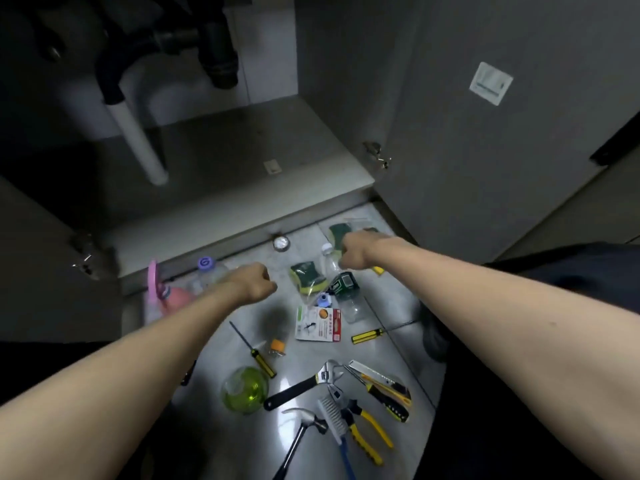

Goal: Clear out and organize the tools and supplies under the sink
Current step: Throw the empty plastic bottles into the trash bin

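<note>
Tools and supplies lie spread over the grey floor (391, 306) in front of the open sink cabinet (242, 161): an adjustable wrench (304, 384), hammer (301, 434), pliers (360, 424), screwdrivers, sponges and bottles. The left hand (254, 282) is curled into a loose fist above them, holding nothing visible. The right hand (353, 252) is closed near a clear bottle (330, 259); whether it grips it cannot be told.

Yellow-and-black screwdriver (367, 336), translucent green ball (245, 389), pink bottle (177, 296), yellow-handled pliers (363, 433).
</note>
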Tool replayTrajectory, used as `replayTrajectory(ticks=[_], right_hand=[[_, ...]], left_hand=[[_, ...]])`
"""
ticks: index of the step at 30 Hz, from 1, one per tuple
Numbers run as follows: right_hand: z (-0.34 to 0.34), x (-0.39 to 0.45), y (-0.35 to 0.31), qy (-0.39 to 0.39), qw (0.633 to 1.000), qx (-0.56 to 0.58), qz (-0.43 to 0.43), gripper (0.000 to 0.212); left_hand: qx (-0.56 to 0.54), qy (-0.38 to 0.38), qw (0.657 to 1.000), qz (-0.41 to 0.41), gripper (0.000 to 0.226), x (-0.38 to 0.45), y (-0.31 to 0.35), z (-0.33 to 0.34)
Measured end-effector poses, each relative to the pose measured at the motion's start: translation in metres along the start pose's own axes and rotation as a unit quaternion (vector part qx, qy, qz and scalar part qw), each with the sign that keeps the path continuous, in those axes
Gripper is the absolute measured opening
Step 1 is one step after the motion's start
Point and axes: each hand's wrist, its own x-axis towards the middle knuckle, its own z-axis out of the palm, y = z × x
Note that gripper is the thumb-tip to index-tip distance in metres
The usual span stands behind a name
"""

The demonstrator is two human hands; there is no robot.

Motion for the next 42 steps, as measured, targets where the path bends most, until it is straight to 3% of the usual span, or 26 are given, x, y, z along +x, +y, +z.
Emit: replayTrajectory(ticks=[2,6,11,18,22,27,32,37,40,42], right_hand=[[0.048,0.009,0.017,-0.026,0.997,0.053,0.044,0.017],[0.125,0.02,0.049,-0.035,0.976,0.153,0.15,0.042],[0.162,0.04,0.048,0.01,0.947,0.241,0.213,0.065],[0.195,0.061,0.03,0.055,0.924,0.327,0.19,0.065],[0.21,0.058,0.024,0.088,0.913,0.353,0.182,0.056],[0.227,0.041,0.017,0.073,0.914,0.349,0.192,0.064],[0.233,0.019,0.027,0.089,0.901,0.383,0.182,0.047],[0.208,0.004,0.042,0.137,0.884,0.404,0.193,0.062],[0.189,0.0,0.052,0.156,0.878,0.408,0.196,0.07],[0.178,-0.004,0.055,0.177,0.867,0.426,0.191,0.071]], left_hand=[[-0.012,-0.028,0.999,-0.013,0.032,0.004,-0.005,0.032],[-0.018,-0.068,0.997,-0.025,0.032,0.011,-0.005,0.083],[-0.06,-0.073,0.995,-0.043,0.028,0.021,-0.004,0.122],[-0.154,-0.061,0.982,-0.088,0.036,0.041,-0.001,0.155],[-0.248,-0.072,0.959,-0.113,0.03,0.051,0.008,0.173],[-0.307,-0.031,0.941,-0.14,0.023,0.048,0.017,0.188],[-0.323,-0.016,0.938,-0.126,0.015,0.035,0.017,0.183],[-0.326,0.041,0.941,-0.081,0.009,0.021,0.011,0.164],[-0.224,0.086,0.971,0.008,0.008,0.01,0.004,0.154],[-0.126,0.056,0.987,0.081,0.008,0.002,-0.001,0.149]])
